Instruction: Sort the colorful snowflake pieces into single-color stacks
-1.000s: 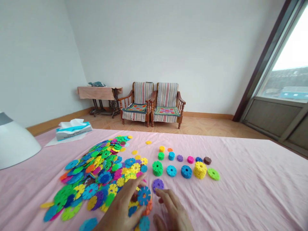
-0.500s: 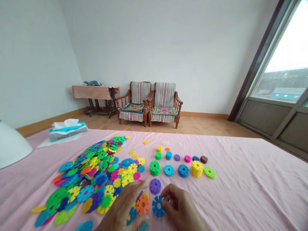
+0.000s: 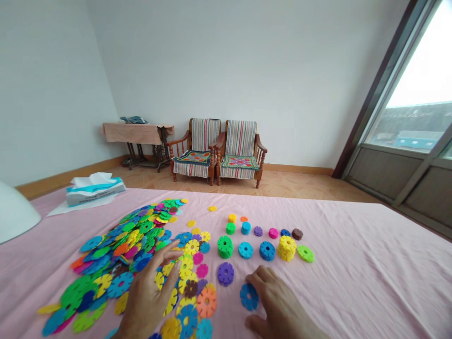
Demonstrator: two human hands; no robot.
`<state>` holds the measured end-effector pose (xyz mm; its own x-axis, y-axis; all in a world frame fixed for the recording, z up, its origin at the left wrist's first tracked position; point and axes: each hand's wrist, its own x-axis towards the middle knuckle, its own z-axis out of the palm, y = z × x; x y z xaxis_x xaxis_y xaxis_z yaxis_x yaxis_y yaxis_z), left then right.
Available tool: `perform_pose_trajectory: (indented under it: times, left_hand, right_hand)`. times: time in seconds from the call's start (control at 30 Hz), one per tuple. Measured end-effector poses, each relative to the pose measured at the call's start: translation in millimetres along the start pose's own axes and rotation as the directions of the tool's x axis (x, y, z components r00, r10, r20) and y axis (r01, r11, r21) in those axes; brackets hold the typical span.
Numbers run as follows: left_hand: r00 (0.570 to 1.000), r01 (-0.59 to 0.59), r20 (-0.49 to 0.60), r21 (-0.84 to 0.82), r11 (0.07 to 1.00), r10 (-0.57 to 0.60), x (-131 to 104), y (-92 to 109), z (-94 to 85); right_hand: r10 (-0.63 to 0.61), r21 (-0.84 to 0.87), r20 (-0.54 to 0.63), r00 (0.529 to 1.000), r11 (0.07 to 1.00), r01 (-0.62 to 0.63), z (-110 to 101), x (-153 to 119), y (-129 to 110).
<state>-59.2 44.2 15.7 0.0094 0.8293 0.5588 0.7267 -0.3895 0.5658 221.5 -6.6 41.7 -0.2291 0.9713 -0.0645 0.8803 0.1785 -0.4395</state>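
Observation:
My left hand (image 3: 152, 282) hovers over the right part of a pile of colourful notched discs (image 3: 141, 230), thumb and fingers apart, nothing between them. My right hand (image 3: 273, 301) is low over the cloth, its fingertips at the edge of a blue disc (image 3: 249, 296); the thumb is spread away from the fingers. A purple stack (image 3: 225, 274) lies left of that disc. Behind it stand green (image 3: 225, 247), light blue (image 3: 246, 250), blue (image 3: 267, 250) and yellow (image 3: 286, 248) stacks and a lime disc (image 3: 305, 253). An orange disc (image 3: 206, 300) lies at the pile's right edge.
Smaller stacks, including pink (image 3: 273, 233) and brown (image 3: 297, 234), form a farther row. A tissue pack (image 3: 95, 189) and a white rounded object (image 3: 16, 214) are at the left of the pink cloth (image 3: 356, 263). Two chairs (image 3: 241, 141) stand beyond.
My left hand has moved left and away, over the pile, uncovering discs near the orange one. The blue disc has shifted right with my right hand, whose fingers have spread.

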Motion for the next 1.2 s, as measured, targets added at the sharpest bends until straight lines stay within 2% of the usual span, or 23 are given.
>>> perform_pose_trajectory:
  times: [0.07, 0.23, 0.53, 0.67, 0.87, 1.03, 1.2]
  left_hand:
    - [1.0, -0.001, 0.002, -0.003, 1.0, 0.001, -1, -1, 0.7]
    - [1.0, -0.007, 0.003, -0.006, 1.0, 0.007, -2, -4, 0.9]
    - [1.0, -0.018, 0.006, 0.022, 1.0, 0.018, -2, -4, 0.3]
    - [0.999, -0.037, 0.015, 0.034, 0.999, 0.036, -3, -6, 0.9]
    - [0.999, -0.048, -0.015, 0.024, 0.999, 0.048, -1, -1, -0.8]
    - [0.998, -0.061, -0.025, 0.014, 0.998, 0.061, 0, 2, -1.4]
    - [0.998, -0.058, -0.033, 0.026, 0.998, 0.059, 0, 2, -0.5]
  right_hand:
    - [0.031, 0.02, 0.039, 0.999, 0.999, -0.031, -3, 1, -8]
    - [0.033, -0.007, 0.033, 0.999, 0.999, -0.033, -7, 2, -16]
    - [0.0, -0.089, 0.016, 1.0, 0.996, 0.001, 16, 7, -1]
    - [-0.007, -0.117, 0.045, 0.999, 0.993, 0.012, 13, 7, 3]
    - [-0.054, -0.103, -0.017, 0.998, 0.993, 0.052, 9, 2, 8]
    - [-0.018, -0.128, 0.035, 0.999, 0.991, 0.022, 18, 5, 16]
    - [-0.006, -0.108, 0.083, 0.997, 0.994, 0.015, 19, 11, 14]
